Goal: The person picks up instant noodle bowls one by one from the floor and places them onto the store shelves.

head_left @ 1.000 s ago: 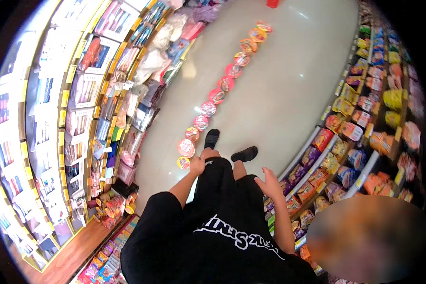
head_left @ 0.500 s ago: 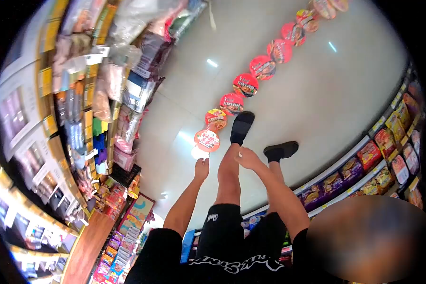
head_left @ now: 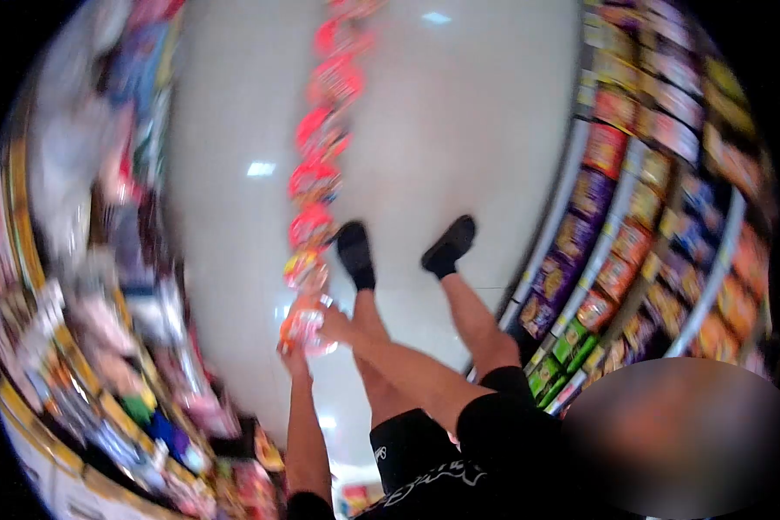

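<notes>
A row of round red instant-noodle bowls (head_left: 314,182) runs up the shiny floor, with a yellow-and-red one (head_left: 306,270) near its close end. At that end, my left hand (head_left: 294,355) grips the lower left edge of an orange-and-white bowl (head_left: 303,328). My right hand (head_left: 334,327) is closed on the same bowl's right side, its fingertips blurred by motion. The bowl's lid lettering is too smeared to read.
My black shoes (head_left: 355,251) stand on the floor (head_left: 433,130) just right of the row. Packaged-noodle shelves (head_left: 572,234) line the right side. Bagged goods hang on the left racks (head_left: 121,251). A blurred oval covers the lower right.
Both hands have come to the near-end bowl, the right one crossing leftward over my leg. The view has turned, so the row now runs nearly straight up.
</notes>
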The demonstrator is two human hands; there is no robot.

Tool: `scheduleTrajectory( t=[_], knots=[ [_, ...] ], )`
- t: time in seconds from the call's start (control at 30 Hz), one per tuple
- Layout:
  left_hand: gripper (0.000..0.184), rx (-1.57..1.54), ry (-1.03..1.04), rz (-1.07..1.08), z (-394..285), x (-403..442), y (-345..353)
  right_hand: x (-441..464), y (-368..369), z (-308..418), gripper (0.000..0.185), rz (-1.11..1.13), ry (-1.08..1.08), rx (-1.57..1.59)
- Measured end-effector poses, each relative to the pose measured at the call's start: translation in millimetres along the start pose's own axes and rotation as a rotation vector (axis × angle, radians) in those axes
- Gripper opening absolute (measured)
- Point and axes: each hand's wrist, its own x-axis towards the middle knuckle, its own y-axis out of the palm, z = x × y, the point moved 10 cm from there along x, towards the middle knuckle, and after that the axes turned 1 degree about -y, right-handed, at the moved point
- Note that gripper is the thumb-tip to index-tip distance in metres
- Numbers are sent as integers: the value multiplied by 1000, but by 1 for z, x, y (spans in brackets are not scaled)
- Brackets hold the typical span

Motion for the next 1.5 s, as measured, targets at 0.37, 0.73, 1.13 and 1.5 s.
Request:
scheduleTrajectory(
  t=[0.37, 0.73, 1.13, 1.5],
  knots=[
    [51, 231, 158, 350, -159, -169, 103, -211, -196, 121, 52, -418, 61, 159],
    [48, 487, 250, 709, -175, -321, 218, -348, -275, 21, 36, -688, 139, 449],
    [39, 774, 378, 1173, -51, -560, 358, -645, -282, -169, 37, -1184, 36, 916],
    [33, 1095, 386, 1647, 103, -779, 395, -858, -179, -284, 39, -1612, -274, 1386]
  ],
)
